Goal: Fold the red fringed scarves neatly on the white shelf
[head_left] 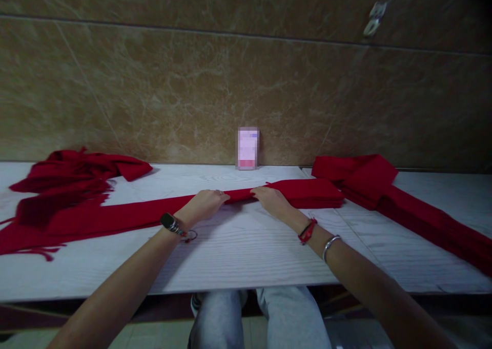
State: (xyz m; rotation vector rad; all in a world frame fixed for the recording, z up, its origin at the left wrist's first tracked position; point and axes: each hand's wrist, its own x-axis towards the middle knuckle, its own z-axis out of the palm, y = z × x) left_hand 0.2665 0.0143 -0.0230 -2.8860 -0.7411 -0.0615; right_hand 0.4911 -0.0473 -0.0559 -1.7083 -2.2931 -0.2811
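Note:
A long red scarf [134,216] lies folded lengthwise into a narrow strip across the table, fringed at its left end. My left hand [207,203], below a wrist with a dark watch, pinches the strip near the middle. A short way to the right, my right hand [269,198] has its fingers closed on the same strip, which lifts slightly between the hands. Right of that hand the cloth widens into a flat, layered part ending in a squared fold. My thumbs are largely hidden.
At the back left, red fringed cloth [65,169] is bunched up. On the right lies another red scarf [426,218], partly folded over. A phone [248,149] with a blurred screen leans on the brown marble wall [172,93]. The white wood-grain table [238,262] ends before my legs.

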